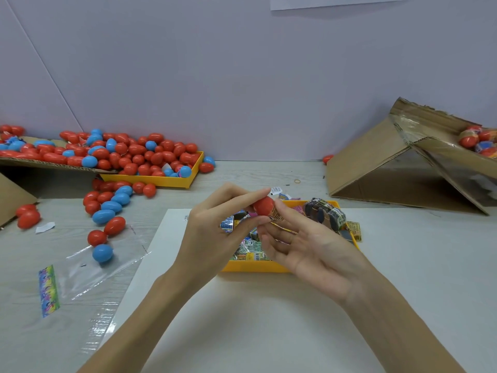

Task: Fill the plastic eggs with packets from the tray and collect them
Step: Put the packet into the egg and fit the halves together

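Egg (264, 206) between fingers (250, 197) of both hands

Red plastic egg (264, 205) held above yellow tray (252, 267) — packets (250, 249) heaped inside

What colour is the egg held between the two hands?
Red; the egg shows clearly in the head view, held by the left hand and right hand.

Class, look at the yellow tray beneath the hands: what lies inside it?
The yellow tray holds printed packets and a dark bundle. The left hand and right hand cover its middle, hiding whatever lies there.
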The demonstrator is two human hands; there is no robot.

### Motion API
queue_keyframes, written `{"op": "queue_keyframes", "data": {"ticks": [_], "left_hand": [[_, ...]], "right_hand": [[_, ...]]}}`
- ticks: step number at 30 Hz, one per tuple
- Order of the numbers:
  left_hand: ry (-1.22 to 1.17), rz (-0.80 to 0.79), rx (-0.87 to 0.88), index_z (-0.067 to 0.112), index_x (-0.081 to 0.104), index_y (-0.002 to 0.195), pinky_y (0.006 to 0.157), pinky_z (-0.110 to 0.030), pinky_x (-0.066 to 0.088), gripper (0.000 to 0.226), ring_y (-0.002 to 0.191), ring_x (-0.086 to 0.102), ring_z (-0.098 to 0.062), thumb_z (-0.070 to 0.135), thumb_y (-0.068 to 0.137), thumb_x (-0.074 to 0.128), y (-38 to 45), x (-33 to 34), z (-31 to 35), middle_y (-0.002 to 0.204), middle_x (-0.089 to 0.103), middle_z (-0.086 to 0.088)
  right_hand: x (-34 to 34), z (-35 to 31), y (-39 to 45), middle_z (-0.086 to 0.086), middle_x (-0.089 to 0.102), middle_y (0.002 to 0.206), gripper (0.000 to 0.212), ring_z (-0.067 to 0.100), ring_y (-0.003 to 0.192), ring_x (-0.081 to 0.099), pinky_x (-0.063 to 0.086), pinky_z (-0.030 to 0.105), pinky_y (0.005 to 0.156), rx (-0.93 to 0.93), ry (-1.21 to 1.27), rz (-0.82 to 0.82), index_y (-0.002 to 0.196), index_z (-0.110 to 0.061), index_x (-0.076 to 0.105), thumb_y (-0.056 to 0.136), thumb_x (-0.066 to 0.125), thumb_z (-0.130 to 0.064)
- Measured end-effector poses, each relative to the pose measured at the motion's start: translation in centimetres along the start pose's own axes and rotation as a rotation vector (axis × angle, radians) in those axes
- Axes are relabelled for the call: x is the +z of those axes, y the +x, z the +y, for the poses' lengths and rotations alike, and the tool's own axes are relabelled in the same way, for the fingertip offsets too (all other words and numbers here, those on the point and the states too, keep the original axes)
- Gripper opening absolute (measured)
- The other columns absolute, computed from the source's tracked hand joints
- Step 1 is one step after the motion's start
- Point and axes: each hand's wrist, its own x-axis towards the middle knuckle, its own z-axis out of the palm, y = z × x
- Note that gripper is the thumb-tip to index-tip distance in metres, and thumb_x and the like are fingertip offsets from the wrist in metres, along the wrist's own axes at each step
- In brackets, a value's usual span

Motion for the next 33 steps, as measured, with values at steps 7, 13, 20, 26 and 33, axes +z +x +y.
{"op": "queue_keyframes", "data": {"ticks": [7,13,20,26,33], "left_hand": [[0.128,0.015,0.08,0.001,0.067,0.129,0.08,-0.035,0.053,0.041,0.089,0.062,-0.028,0.004,0.089,0.074,-0.1,0.3,0.3,0.097,0.065,-0.01],[0.175,0.047,0.124,0.0,0.067,0.128,0.082,-0.027,0.053,0.038,0.088,0.06,-0.027,0.001,0.09,0.071,-0.3,0.6,0.1,0.097,0.064,-0.01],[0.167,0.055,0.157,0.002,0.069,0.127,0.09,-0.019,0.051,0.037,0.095,0.062,-0.019,0.006,0.09,0.074,-0.4,0.7,-0.4,0.104,0.069,-0.007],[-0.31,-0.03,-0.225,0.012,0.07,0.128,0.094,-0.03,0.056,0.038,0.106,0.069,-0.027,0.012,0.09,0.075,-0.4,0.2,-0.4,0.116,0.069,-0.005],[-0.339,0.025,-0.282,0.016,0.077,0.109,0.08,-0.024,0.059,0.031,0.088,0.073,-0.022,0.018,0.079,0.085,-0.1,-0.4,-0.2,0.097,0.071,-0.002]], "right_hand": [[-0.2,-0.3,-0.1,0.016,0.071,0.092,0.048,0.026,0.085,0.071,0.061,0.031,0.069,0.112,0.09,-0.018,0.111,-0.001,0.074,0.07,0.088,-0.022],[-0.3,-0.3,-0.1,0.017,0.068,0.095,0.042,0.028,0.088,0.069,0.06,0.033,0.073,0.182,0.152,-0.065,0.106,0.002,0.076,0.074,0.092,-0.02],[-0.7,-0.3,0.1,0.016,0.067,0.096,0.037,0.028,0.09,0.067,0.059,0.032,0.075,0.136,0.142,-0.068,0.108,0.001,0.076,0.08,0.085,-0.023],[-0.7,0.4,0.5,0.01,0.077,0.102,0.039,0.016,0.09,0.075,0.059,0.021,0.077,-0.271,-0.246,0.028,0.115,-0.003,0.072,0.081,0.077,-0.02],[-0.4,1.2,0.6,0.016,0.078,0.107,0.038,0.021,0.099,0.076,0.06,0.023,0.082,-0.428,-0.255,0.101,0.111,0.0,0.076,0.078,0.076,-0.018]]}}
